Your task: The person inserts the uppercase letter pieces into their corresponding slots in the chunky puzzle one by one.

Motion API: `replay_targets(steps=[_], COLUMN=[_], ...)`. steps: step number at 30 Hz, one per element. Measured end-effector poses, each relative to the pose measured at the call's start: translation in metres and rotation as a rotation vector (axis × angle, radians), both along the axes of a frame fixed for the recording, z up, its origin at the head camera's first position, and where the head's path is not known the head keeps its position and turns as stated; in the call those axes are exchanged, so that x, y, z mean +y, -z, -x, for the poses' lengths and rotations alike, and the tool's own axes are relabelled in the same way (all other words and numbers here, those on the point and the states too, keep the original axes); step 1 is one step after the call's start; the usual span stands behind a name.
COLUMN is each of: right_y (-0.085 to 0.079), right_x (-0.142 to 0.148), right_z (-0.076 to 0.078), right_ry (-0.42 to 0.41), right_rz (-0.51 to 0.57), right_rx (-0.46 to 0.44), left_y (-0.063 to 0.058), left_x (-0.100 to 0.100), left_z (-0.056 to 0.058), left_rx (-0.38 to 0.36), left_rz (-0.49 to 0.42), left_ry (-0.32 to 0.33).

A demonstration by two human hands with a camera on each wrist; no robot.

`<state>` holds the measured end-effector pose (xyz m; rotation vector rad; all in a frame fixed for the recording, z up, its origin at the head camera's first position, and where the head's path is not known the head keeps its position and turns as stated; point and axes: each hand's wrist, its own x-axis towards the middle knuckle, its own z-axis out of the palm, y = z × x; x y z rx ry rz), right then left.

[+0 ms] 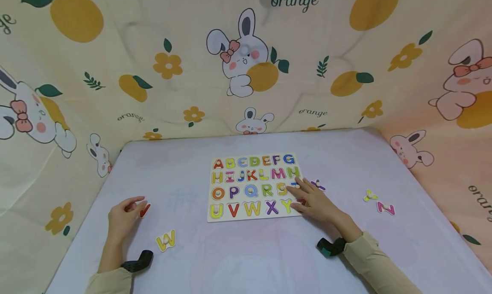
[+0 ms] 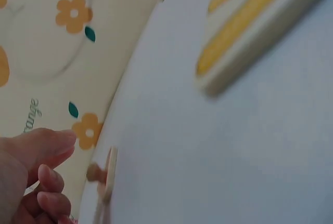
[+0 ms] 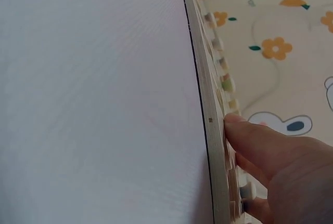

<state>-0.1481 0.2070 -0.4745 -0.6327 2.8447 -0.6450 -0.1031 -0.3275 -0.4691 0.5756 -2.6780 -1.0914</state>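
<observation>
My left hand [image 1: 124, 217] is beside a small red letter piece [image 1: 144, 210] at the left of the table, its fingers loosely bent. In the left wrist view a gap shows between the fingertips and the wooden knob [image 2: 95, 172] of that piece. A yellow W piece [image 1: 166, 241] lies nearer the front. My right hand [image 1: 317, 202] rests with spread fingers over the right side of the alphabet board [image 1: 226, 220], covering some letters there. In the right wrist view the thumb [image 3: 237, 121] is right at the board's face.
A purple piece [image 1: 318, 185] lies just beyond the board's right edge. Further right are a yellow Y piece [image 1: 370, 195] and a pink Z piece [image 1: 385, 208]. Patterned cloth [image 1: 169, 110] hangs behind and beside the white table [image 1: 246, 260].
</observation>
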Motion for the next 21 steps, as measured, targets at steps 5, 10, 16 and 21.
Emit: replay_targets(steps=[5,10,16,21], right_y=[0.0,0.0,0.0,-0.001], right_x=[0.001,0.001,0.002,0.001], right_z=[0.0,-0.001,0.0,0.0], right_ry=[0.005,0.007,0.002,-0.006], right_rz=[-0.006,-0.007,0.001,0.007], right_rx=[-0.008,-0.005,-0.009,-0.002], left_y=[0.001,0.003,0.003,0.005], left_x=[-0.007,-0.011,-0.011,-0.014], left_z=[-0.004,-0.006,-0.006,-0.008], left_rx=[-0.044,-0.069,-0.105,-0.138], left_rz=[0.002,0.019,0.032,0.015], left_ry=[-0.03,-0.04,-0.006,0.04])
